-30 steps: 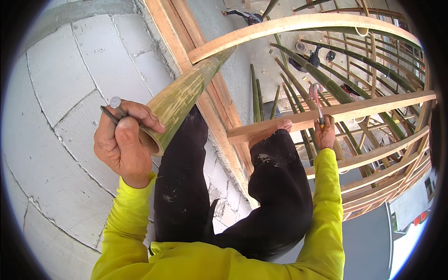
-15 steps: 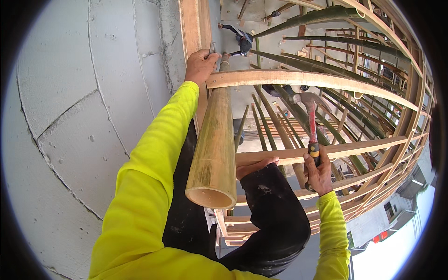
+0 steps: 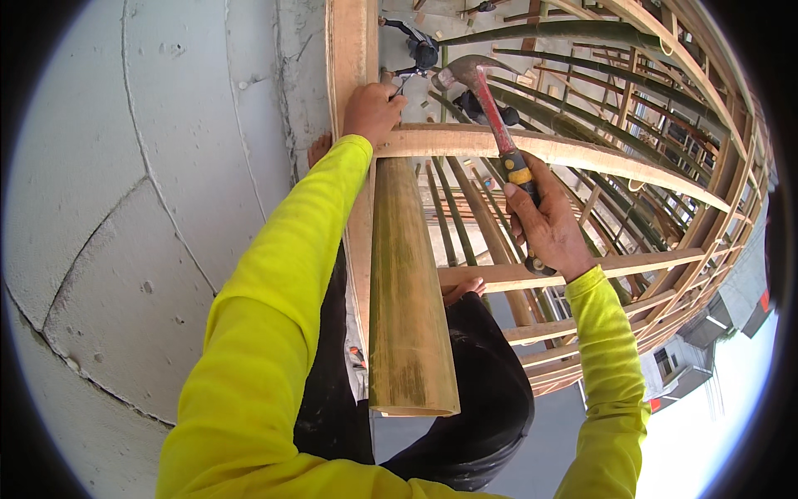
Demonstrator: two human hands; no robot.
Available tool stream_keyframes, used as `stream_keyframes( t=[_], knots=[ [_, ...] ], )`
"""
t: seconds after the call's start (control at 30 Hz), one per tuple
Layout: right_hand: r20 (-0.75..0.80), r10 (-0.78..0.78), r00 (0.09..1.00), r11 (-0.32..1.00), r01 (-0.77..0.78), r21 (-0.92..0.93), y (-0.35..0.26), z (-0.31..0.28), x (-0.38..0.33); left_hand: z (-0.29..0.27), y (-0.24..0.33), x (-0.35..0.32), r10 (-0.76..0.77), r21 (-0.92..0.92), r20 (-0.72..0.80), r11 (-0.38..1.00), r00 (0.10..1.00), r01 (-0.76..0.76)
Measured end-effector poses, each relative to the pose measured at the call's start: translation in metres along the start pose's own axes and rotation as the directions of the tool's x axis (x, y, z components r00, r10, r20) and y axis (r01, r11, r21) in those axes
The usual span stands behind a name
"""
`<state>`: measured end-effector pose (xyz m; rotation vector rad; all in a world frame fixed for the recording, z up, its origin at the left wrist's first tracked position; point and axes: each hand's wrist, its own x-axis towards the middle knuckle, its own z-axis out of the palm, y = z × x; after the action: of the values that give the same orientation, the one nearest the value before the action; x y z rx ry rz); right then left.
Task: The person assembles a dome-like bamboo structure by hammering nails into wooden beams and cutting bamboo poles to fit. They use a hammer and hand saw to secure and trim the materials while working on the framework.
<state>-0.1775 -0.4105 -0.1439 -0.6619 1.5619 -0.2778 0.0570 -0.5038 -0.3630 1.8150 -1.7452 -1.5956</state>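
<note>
My right hand (image 3: 550, 218) is wrapped round the grip of a claw hammer (image 3: 497, 121), which has a red shaft and a black and yellow grip. The hammer's head is raised close to the right of my left hand (image 3: 371, 112). Those left fingers pinch a thin nail (image 3: 402, 86) beside an upright timber (image 3: 352, 50). Just below, a curved wooden batten (image 3: 499, 143) meets that timber. A thick bamboo pole (image 3: 407, 299) stands between my arms, its cut end toward me.
A grey block wall (image 3: 108, 208) fills the left side. My foot (image 3: 465, 291) rests on a lower batten (image 3: 582, 272). Slanting bamboo poles (image 3: 573, 125) and a timber lattice spread out to the right. Far below, another person (image 3: 424, 54) is on the floor.
My right hand has lifted the hammer up and to the left, bringing its head near my left hand. The left hand keeps its pinch on the nail, and the view has shifted slightly.
</note>
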Motion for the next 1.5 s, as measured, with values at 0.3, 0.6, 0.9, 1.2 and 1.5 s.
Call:
stream_keyframes(
  t=[0.3, 0.6, 0.9, 1.2, 1.5],
  knots=[
    [0.059, -0.229, 0.972, 0.904, 0.234, -0.358, -0.032, 0.003, 0.063, 0.008, -0.019, 0.001, 0.064, 0.093, -0.006, 0.994, 0.998, -0.063],
    [-0.019, -0.278, 0.96, 0.89, 0.25, -0.38, -0.062, 0.004, 0.081, 0.005, -0.015, 0.0, 0.104, 0.154, -0.028, 0.983, 0.994, -0.098],
    [-0.03, -0.212, 0.977, 0.885, 0.179, -0.429, -0.054, -0.004, 0.085, 0.005, -0.001, -0.007, 0.129, 0.249, -0.03, 0.961, 0.991, -0.117],
    [0.117, -0.268, 0.956, 0.729, 0.281, -0.625, -0.036, -0.011, 0.08, 0.005, 0.003, -0.004, 0.102, 0.287, 0.009, 0.953, 0.995, -0.1],
    [0.133, -0.192, 0.972, 0.751, 0.233, -0.617, -0.035, -0.007, 0.081, -0.002, 0.002, -0.005, 0.116, 0.314, 0.033, 0.942, 0.993, -0.121]
  ],
)
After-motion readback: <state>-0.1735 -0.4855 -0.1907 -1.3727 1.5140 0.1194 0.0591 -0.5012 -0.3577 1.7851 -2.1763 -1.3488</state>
